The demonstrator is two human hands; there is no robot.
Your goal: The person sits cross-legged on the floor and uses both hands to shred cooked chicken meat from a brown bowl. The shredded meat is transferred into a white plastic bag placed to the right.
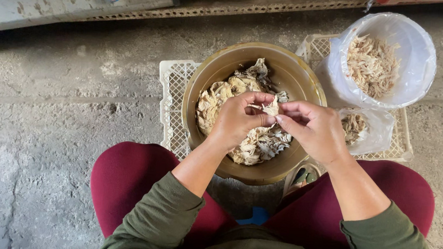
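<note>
Dried fish piece (271, 109) between pinching left fingers (261, 100) and right fingers (287, 114)

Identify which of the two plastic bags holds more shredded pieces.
The large clear bag at the upper right; the small bag below it, beside the right hand, holds less.

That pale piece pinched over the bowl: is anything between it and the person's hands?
Nothing visible. The left hand and right hand both grip the pale piece directly with bare fingers, above the brown bowl of similar pieces. The bag of shreds sits open to the right.
</note>
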